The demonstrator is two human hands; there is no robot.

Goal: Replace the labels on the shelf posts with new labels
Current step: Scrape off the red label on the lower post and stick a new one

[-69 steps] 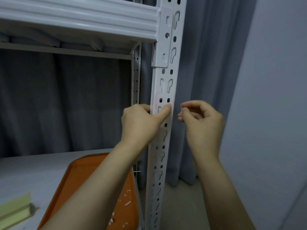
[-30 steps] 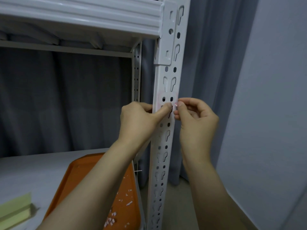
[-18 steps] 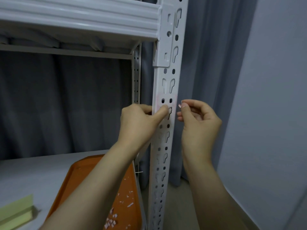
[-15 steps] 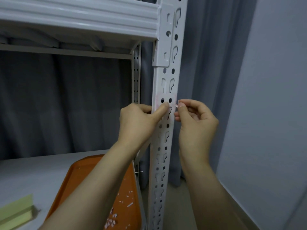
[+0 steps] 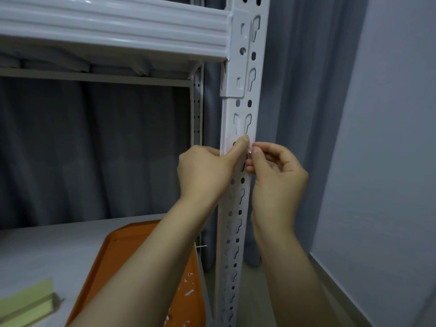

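Nearest, at 7 o'clock in the head view: orange tray [image 5: 113, 267] lying on the lower shelf board [image 5: 47, 246]. Small white paper scraps [image 5: 188, 292] are scattered on the tray's right part. At 8 o'clock, in the bottom-left corner, a pale green pad [image 5: 28, 303] lies on the same board, well apart from the tray.

Both forearms rise from the bottom edge toward centre.

Left grip [image 5: 203, 171]: fingers curled round the left edge of the white shelf post [image 5: 236, 208], thumb laid flat on the post's front face. The thumb tip presses on the label [image 5: 230, 143], a faint pink patch on the post just above centre, at 12 o'clock from the knuckles.

Right grip [image 5: 276, 175]: at 3 o'clock of the post and touching it. Thumb and forefinger are clenched in a pinch on a small pale bit at the label's right edge. Cannot tell whether that bit is still joined to the label. The other fingers are curled in.

Farther, at 11 o'clock: the white upper beam [image 5: 113, 27], hooked into the post's slots. Behind it is the rear post [image 5: 198, 114], then a grey curtain [image 5: 94, 149]. A plain wall [image 5: 389, 138] is at 3 o'clock.
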